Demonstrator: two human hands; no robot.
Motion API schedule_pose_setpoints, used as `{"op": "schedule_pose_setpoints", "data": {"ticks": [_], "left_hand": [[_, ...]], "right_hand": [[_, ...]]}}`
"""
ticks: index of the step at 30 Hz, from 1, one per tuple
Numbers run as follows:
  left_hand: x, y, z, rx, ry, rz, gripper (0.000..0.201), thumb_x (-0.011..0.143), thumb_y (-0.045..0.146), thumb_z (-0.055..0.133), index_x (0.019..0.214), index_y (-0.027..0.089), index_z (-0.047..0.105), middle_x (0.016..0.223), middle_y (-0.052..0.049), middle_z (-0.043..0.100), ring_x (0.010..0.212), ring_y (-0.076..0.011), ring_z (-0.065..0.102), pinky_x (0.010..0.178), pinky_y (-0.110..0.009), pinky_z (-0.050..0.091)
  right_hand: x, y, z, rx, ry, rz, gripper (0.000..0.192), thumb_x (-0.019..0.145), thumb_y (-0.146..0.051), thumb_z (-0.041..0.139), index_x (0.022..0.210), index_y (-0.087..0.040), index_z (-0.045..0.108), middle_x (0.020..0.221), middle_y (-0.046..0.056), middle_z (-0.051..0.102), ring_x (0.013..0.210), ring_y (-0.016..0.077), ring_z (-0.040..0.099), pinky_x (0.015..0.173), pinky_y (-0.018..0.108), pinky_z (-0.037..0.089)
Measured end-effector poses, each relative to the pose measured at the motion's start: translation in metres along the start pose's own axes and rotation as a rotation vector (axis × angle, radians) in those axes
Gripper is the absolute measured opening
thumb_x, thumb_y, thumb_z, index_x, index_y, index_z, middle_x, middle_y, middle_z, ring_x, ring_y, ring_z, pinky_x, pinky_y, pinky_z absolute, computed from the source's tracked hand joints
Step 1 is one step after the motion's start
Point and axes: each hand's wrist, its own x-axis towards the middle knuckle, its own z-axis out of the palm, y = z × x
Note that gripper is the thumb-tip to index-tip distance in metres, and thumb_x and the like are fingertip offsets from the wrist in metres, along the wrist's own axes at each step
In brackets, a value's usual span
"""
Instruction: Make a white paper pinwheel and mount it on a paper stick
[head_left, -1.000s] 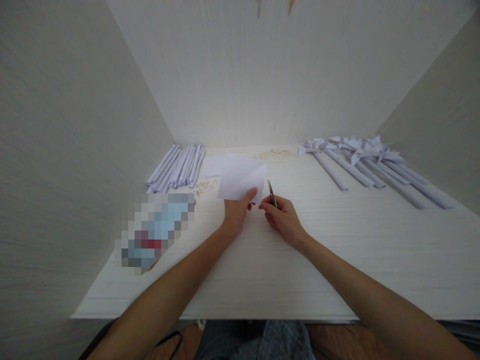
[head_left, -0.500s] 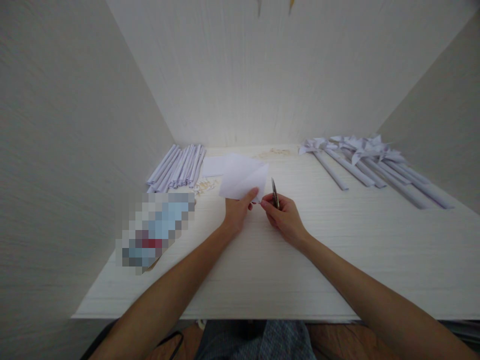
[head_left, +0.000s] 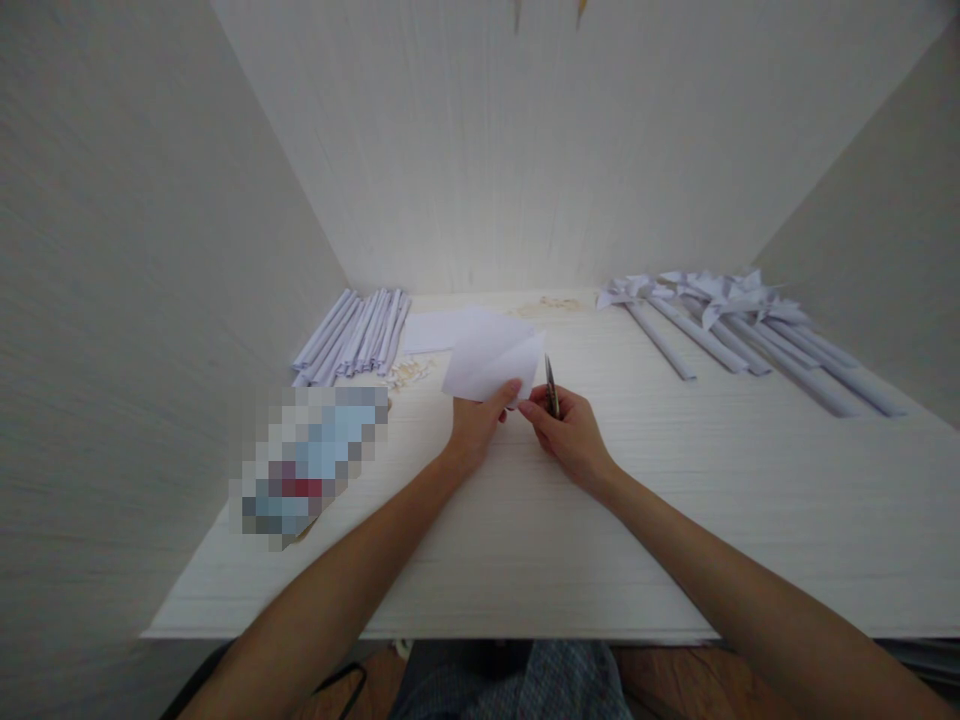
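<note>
Paper sheet (head_left: 491,365), folded, white, is being pinched at its lower right corner by the left hand (head_left: 472,425), just above frame centre. Scissors (head_left: 552,386) are being gripped in the closed right hand (head_left: 566,432), blades showing together, pointing up, just right of the sheet. Rolled paper tubes (head_left: 356,335) are lying centre left on the table (head_left: 675,520); paper pinwheels (head_left: 720,320) are lying centre right. A pixelated patch is sitting lower left.

A white table (head_left: 675,520) sits in a little nook. Pale wood-look walls (head_left: 487,150) stand on the left, right and far sides. Bright light falls on the far part.
</note>
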Motion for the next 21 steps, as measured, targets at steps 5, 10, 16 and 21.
{"op": "schedule_pose_setpoints", "data": {"ticks": [5,10,16,21], "left_hand": [[0.0005,-0.0012,0.0000,0.010,-0.015,-0.001,0.019,0.055,0.027,0.067,0.060,0.015,0.053,0.047,0.005,0.049,0.038,-0.0048,0.039,0.035,-0.018,0.029],[0.0008,-0.0026,0.0003,0.006,-0.033,0.012,0.019,0.055,0.027,0.067,0.059,0.015,0.052,0.047,0.005,0.048,0.039,-0.0049,0.039,0.035,-0.018,0.030],[0.0007,-0.0032,-0.0003,-0.007,-0.063,0.009,0.020,0.055,0.029,0.067,0.059,0.015,0.053,0.048,0.004,0.048,0.041,-0.0051,0.039,0.036,-0.018,0.030],[0.0001,-0.0037,-0.0003,-0.004,-0.056,-0.018,0.021,0.055,0.031,0.067,0.059,0.015,0.054,0.051,0.003,0.050,0.043,-0.0054,0.041,0.037,-0.018,0.031]], "right_hand": [[0.0005,0.0000,0.0000,0.003,-0.009,0.001,0.027,0.062,-0.038,0.067,0.064,-0.018,0.049,0.039,-0.011,0.034,0.032,0.0029,0.026,0.031,0.019,0.017],[-0.0002,-0.0005,0.0008,0.015,-0.020,0.019,0.029,0.065,-0.043,0.063,0.063,-0.019,0.046,0.036,-0.012,0.032,0.030,0.0029,0.023,0.031,0.019,0.015],[-0.0005,-0.0021,0.0012,0.009,-0.012,0.031,0.031,0.063,-0.043,0.064,0.062,-0.019,0.044,0.036,-0.012,0.032,0.030,0.0029,0.024,0.030,0.019,0.015],[-0.0003,-0.0025,0.0013,0.033,-0.012,0.044,0.031,0.062,-0.042,0.066,0.062,-0.019,0.044,0.035,-0.012,0.031,0.030,0.0024,0.023,0.030,0.018,0.014]]}}
